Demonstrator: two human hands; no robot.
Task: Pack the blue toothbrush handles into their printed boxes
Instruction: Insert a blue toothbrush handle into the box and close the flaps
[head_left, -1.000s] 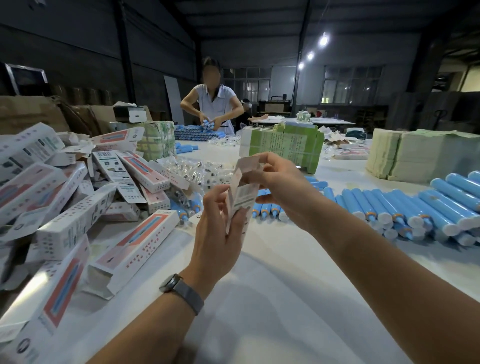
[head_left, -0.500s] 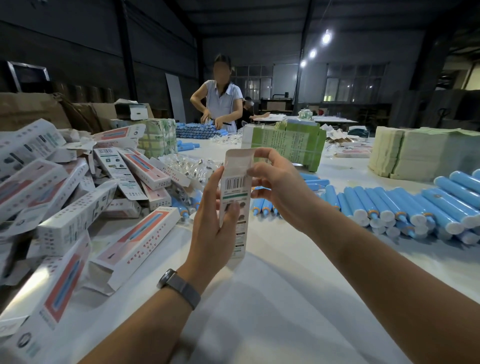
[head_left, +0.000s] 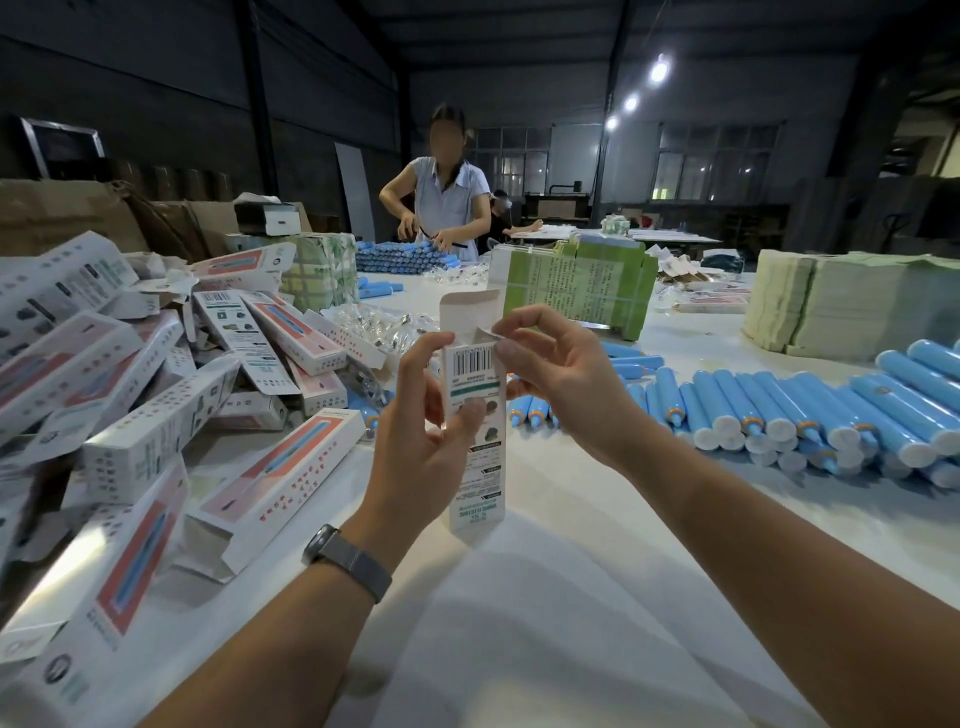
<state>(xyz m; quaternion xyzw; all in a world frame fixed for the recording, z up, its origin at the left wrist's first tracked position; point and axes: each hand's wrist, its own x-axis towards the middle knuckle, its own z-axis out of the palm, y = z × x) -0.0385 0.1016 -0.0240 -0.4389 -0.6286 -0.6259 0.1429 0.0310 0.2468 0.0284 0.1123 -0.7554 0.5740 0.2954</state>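
- The left hand (head_left: 415, 457) grips a printed box (head_left: 475, 415) upright above the table (head_left: 545, 623), thumb on the barcode side and fingers curled round its back.
- The right hand (head_left: 561, 374) pinches a small side flap at the open top of that box between thumb and forefinger; the other fingers hang loosely curled behind it.
- The box's big top flap stands straight up and the mouth is open. I cannot tell whether anything is inside.
- A grey watch (head_left: 347, 561) sits on the left wrist, below the box.
- To the right of the box, blue toothbrush handles (head_left: 779, 410) lie in a long row on the table, white caps toward the near edge, some stacked on others.
- A few more handles poke out just behind the box, between the two hands.
- To the left of the box, a loose heap of boxes (head_left: 156, 395) sprawls over the table, many with their end flaps open; one long box with a pink panel (head_left: 275, 483) lies closest.
- Beyond the box, a green bundle of flat cartons (head_left: 576, 286) stands on the table, with clear plastic packets (head_left: 374, 327) to its left.
- Far right of the box, a pale stack of paper sheets (head_left: 841, 306) stands behind the handles.
- At the far end, straight past the box, another person (head_left: 447, 202) stands bent over a second pile of blue handles (head_left: 405, 257).
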